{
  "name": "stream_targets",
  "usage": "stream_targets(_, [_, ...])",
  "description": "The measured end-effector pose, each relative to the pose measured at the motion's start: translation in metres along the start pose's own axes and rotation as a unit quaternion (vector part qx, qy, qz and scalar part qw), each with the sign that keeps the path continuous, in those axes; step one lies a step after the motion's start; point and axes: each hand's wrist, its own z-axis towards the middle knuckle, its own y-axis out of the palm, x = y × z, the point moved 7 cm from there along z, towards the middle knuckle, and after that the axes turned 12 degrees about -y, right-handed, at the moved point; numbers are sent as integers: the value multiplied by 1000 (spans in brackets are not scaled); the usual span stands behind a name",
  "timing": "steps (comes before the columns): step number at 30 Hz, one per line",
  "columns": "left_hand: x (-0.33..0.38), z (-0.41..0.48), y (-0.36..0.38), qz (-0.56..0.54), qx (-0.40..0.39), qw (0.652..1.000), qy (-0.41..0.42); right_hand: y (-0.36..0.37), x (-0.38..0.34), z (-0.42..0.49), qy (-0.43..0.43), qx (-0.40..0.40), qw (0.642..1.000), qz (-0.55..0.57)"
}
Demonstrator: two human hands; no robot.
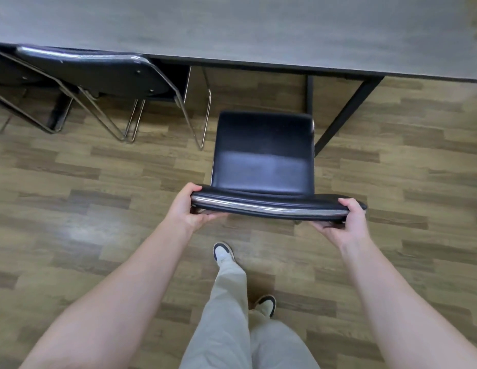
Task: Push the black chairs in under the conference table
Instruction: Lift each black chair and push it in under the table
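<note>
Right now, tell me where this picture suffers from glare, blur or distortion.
Head view: glare streaks the chrome rail of the held chair and a pale sheen sits on the floor; the conference table looks soft and smeared; wide-angle bending curves the table edge; both hands stay fairly sharp.

both arms reach forward, left grip [188, 206] and right grip [344, 219] clamped around something.

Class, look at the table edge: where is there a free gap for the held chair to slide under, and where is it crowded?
Free: the gap under the conference table between the tucked chair and the slanted table leg. Crowded: left, where chrome chair legs cluster. Both hands grip the held chair.
</note>
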Motion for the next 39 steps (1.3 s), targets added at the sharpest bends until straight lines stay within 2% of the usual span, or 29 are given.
stream_targets(8, [72, 27, 61, -7, -21, 1000, -17, 81, -25, 39, -6, 9, 999, -31])
stream_targets(17, [168, 58, 117, 13, -18, 1000, -17, 170, -32, 76, -16, 7, 1000, 13])
stream_targets(28, [232, 85, 186, 16, -26, 999, -12, 246, -60, 124, -19, -8, 998, 52])
stream_targets(39, [278, 116, 258, 25, -25, 999, -3, 307, -102, 180, -19, -5, 999, 44])
